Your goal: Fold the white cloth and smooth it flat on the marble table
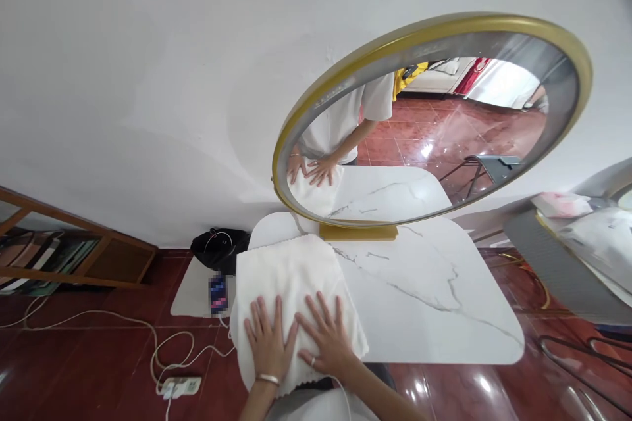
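Observation:
A white cloth (286, 266) with a scalloped edge lies spread over the left part of a white marbled tabletop (424, 289). My left hand (269, 345) rests flat on it, fingers spread, a bracelet at the wrist. Just to the right, my right hand (328, 339) also lies flat on the cloth with its fingers apart and a ring on one finger. The two hands are close together, and neither grips the fabric. Behind the cloth stands a round gold-framed mirror (444, 125) on a gold base (358, 231), reflecting both hands and the cloth.
Left of the table, a lower pale surface (190, 293) bears a black bag (220, 248) and a blurred-out phone-like object (218, 294). A power strip (182, 386) and white cables lie on the red tiled floor. A wooden shelf (118, 260) stands left; a grey chair (548, 270) with bags, right.

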Action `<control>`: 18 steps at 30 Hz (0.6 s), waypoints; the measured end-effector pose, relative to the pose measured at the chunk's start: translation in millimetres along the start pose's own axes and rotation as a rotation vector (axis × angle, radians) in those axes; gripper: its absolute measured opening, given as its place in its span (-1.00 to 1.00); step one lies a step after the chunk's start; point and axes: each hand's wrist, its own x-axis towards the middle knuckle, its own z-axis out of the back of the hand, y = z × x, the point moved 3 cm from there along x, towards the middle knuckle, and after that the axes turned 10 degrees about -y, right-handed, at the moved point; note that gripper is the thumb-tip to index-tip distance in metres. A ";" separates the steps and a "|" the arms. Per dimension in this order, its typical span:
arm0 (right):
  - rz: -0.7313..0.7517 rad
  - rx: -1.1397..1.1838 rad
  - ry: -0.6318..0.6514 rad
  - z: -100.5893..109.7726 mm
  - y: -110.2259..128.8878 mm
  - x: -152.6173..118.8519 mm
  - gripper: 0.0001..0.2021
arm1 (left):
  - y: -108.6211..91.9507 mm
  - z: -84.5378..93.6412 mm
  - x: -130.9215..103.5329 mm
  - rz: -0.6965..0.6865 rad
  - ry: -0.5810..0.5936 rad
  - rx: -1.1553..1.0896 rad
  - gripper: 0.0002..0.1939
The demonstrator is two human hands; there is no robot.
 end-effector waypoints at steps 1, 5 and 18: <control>-0.032 -0.035 -0.023 2.2 -6.2 -7.4 -0.27 | -10.7 -3.2 2.3 -0.031 -0.005 -0.018 -0.39; -0.160 -0.183 -0.114 12.9 -29.9 -36.6 -0.26 | -51.8 -20.3 10.1 -0.163 0.002 -0.083 -0.38; -0.358 -0.225 -0.114 36.3 -82.4 -72.0 -0.30 | -108.8 -59.2 107.4 0.292 0.222 -0.207 -0.60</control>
